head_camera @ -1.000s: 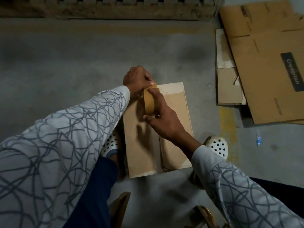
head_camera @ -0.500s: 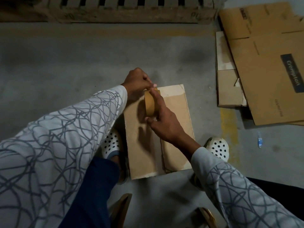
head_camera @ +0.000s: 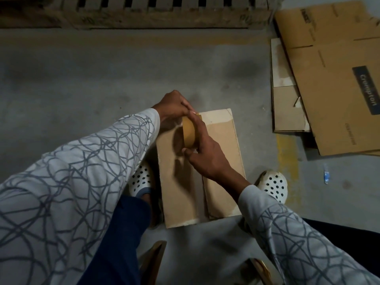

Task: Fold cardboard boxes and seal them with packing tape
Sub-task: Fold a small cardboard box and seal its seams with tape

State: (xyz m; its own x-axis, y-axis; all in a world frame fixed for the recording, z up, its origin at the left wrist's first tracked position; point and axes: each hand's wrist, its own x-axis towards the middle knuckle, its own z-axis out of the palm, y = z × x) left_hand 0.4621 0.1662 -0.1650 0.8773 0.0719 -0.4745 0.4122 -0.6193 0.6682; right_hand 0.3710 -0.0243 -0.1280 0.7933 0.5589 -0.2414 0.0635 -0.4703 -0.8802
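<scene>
Cardboard box (head_camera: 222, 161) sits frame centre on the floor (head_camera: 82, 79), between two white shoes (head_camera: 273, 186). Open floor upper left; flattened cartons (head_camera: 329, 79) crowd the upper right, pallet (head_camera: 164, 15) along the top edge. Right hand (head_camera: 205, 155) fingers curl round the tape roll (head_camera: 188, 132), on edge at the box's far end. Left hand (head_camera: 172, 108) fingers bunched by the roll's top, but whether they pinch anything is hidden.

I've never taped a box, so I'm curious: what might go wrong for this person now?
The tape roll, gripped by the right hand, sits a little left of the flap seam, so the strip may run off it. The left hand only pinches at the roll's far end; the start might lift. The box could slide on the floor.
</scene>
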